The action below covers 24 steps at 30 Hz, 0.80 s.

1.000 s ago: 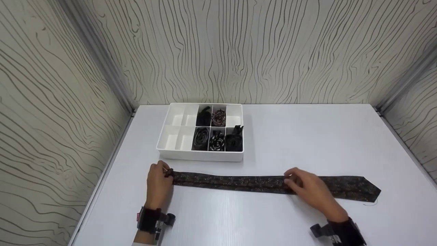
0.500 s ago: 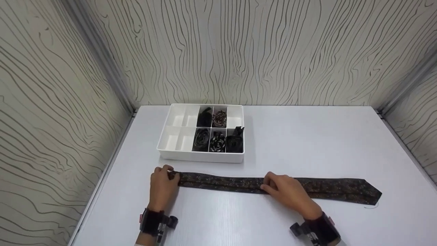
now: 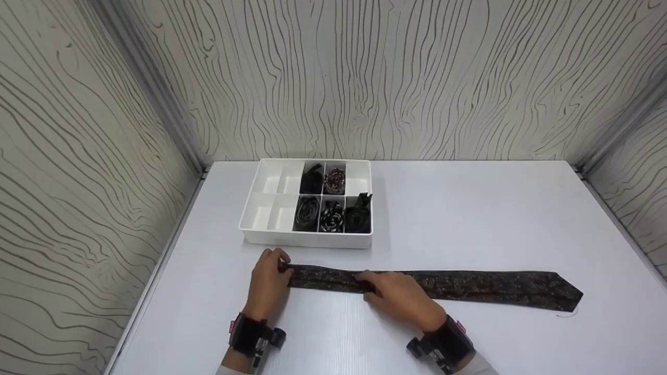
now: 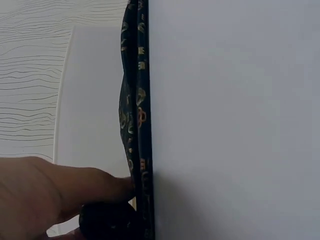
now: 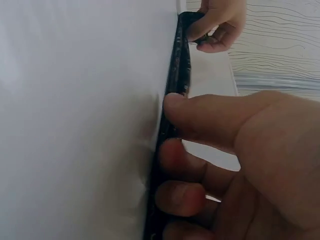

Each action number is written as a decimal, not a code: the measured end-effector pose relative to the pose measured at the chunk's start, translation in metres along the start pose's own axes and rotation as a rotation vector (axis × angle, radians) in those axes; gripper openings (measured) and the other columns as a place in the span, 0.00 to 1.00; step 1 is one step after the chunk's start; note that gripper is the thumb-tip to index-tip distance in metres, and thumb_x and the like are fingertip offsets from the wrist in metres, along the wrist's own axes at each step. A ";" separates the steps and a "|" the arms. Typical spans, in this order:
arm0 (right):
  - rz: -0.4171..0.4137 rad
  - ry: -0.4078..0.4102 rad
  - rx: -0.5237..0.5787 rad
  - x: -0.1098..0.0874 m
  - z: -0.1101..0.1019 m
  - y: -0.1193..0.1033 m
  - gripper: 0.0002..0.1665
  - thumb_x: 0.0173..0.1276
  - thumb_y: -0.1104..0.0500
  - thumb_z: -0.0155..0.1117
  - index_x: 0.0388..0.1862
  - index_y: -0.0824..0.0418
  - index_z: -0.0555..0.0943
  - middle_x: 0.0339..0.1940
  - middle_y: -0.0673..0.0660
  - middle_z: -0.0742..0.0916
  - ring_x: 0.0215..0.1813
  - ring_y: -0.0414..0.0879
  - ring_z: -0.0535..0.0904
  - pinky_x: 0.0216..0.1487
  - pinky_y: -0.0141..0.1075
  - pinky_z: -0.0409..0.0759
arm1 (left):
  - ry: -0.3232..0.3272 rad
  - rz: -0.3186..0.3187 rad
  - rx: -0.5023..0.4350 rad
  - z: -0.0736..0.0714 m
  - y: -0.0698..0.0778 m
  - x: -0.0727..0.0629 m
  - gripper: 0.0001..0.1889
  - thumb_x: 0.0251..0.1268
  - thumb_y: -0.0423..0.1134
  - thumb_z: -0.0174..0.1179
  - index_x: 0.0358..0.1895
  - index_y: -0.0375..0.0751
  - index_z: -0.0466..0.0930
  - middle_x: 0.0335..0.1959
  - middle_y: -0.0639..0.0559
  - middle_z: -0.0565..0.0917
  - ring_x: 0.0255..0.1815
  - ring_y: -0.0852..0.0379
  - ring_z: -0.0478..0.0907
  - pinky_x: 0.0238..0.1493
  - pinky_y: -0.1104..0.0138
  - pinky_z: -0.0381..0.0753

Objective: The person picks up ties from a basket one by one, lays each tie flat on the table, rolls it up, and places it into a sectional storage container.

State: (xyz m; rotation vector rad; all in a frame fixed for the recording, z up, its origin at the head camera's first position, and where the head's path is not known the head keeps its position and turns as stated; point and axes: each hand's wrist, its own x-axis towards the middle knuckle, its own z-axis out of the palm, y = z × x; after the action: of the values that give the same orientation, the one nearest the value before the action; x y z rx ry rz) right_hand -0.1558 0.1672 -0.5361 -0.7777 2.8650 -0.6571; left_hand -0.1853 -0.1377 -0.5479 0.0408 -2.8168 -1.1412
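Observation:
A dark patterned necktie (image 3: 484,284) lies stretched across the white table, its wide pointed end at the right with a loose thread. At its left end, my left hand (image 3: 268,281) grips a small rolled part of the necktie (image 4: 107,220) between thumb and fingers. Further along the strip, my right hand (image 3: 398,297) holds the necktie (image 5: 176,65) with thumb and curled fingertips on the cloth. The right wrist view also shows the left hand (image 5: 220,22) beyond, around the roll. The fingers' undersides are partly hidden.
Behind the left hand stands a white divided box (image 3: 307,239). Several of its compartments hold rolled dark ties, including a black one (image 3: 358,217) and a reddish patterned one (image 3: 334,181). Patterned panels (image 3: 365,78) border the table (image 3: 469,213) at the back and sides.
The left hand has moved right with the rolled end, and the necktie's flat length has shortened. My right hand has slid left along the cloth, closer to the left hand.

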 end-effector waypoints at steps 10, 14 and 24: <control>-0.026 0.003 -0.019 0.013 -0.002 -0.015 0.16 0.72 0.55 0.71 0.55 0.56 0.87 0.42 0.53 0.93 0.42 0.50 0.89 0.44 0.47 0.86 | -0.244 0.102 -0.098 -0.023 -0.014 -0.002 0.21 0.55 0.19 0.68 0.52 0.37 0.82 0.51 0.47 0.79 0.44 0.54 0.77 0.44 0.66 0.79; -0.081 0.010 -0.001 0.027 0.004 -0.030 0.19 0.73 0.55 0.71 0.60 0.55 0.85 0.49 0.52 0.92 0.47 0.50 0.89 0.49 0.48 0.87 | -0.226 0.179 -0.041 -0.030 -0.022 -0.002 0.16 0.56 0.24 0.74 0.46 0.43 0.85 0.51 0.50 0.83 0.50 0.52 0.76 0.51 0.62 0.79; -0.134 -0.062 -0.076 0.041 0.011 -0.046 0.27 0.73 0.55 0.69 0.70 0.55 0.81 0.54 0.56 0.90 0.45 0.52 0.88 0.46 0.45 0.88 | -0.232 0.187 0.092 -0.041 -0.025 -0.008 0.15 0.57 0.29 0.76 0.46 0.51 0.92 0.46 0.60 0.86 0.48 0.60 0.82 0.52 0.58 0.83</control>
State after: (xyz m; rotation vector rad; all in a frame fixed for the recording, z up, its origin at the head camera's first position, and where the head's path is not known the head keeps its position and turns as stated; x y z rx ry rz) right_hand -0.1677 0.1064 -0.5254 -0.9903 2.8153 -0.5304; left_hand -0.1737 -0.1838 -0.5367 -0.3633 -2.9918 -1.0348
